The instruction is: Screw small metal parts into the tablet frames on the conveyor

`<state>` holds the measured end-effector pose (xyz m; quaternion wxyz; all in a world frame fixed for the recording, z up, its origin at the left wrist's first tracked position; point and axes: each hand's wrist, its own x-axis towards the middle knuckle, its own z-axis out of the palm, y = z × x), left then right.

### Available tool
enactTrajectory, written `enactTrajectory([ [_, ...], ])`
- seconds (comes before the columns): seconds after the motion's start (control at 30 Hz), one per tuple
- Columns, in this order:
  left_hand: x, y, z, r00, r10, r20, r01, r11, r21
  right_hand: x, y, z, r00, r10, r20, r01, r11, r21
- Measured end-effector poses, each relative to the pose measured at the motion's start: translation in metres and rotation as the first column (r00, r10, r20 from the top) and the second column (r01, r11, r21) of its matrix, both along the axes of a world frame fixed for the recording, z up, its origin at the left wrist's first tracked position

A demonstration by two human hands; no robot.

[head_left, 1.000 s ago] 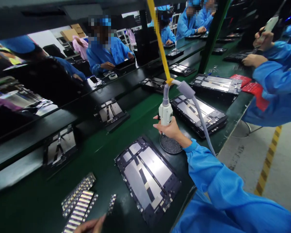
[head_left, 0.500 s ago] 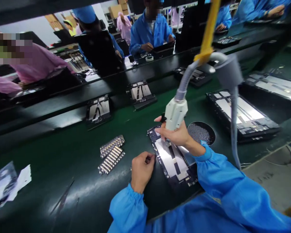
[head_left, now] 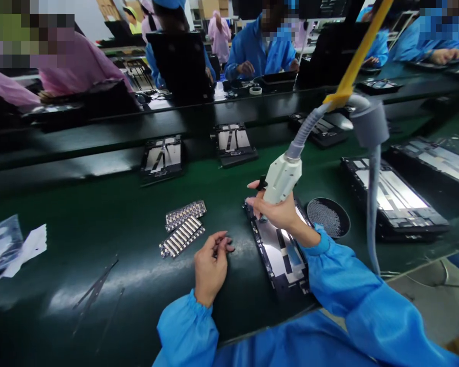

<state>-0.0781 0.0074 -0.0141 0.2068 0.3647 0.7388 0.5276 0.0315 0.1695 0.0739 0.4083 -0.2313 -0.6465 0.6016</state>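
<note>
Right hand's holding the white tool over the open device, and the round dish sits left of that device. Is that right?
Not quite: the head view shows the round dish to the right of the open device, not left. The right hand does hold the white tool over that device.

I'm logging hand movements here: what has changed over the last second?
The right hand moved the tool left from the dish to over the device. The left hand came to the device's left edge, then drew back left; the lone strip near it no longer shows. Tool grip, dish and stacked strips stayed.
</note>
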Motion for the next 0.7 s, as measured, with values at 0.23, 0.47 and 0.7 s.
enactTrajectory([
  [0.23,-0.009,-0.003,-0.004,0.995,0.052,-0.087,-0.051,0.999,0.016,-0.016,-0.004,-0.013,0.998,0.064,0.028,-0.064,0.998,-0.016],
  [0.47,-0.008,-0.003,-0.003,0.996,0.032,-0.086,-0.027,0.998,0.062,-0.016,-0.005,-0.015,0.997,0.073,0.029,-0.073,0.997,-0.006],
  [0.7,-0.008,-0.003,-0.003,0.997,0.022,-0.080,-0.015,0.996,0.088,-0.015,-0.009,-0.013,0.993,0.083,0.084,-0.082,0.997,-0.013],
])
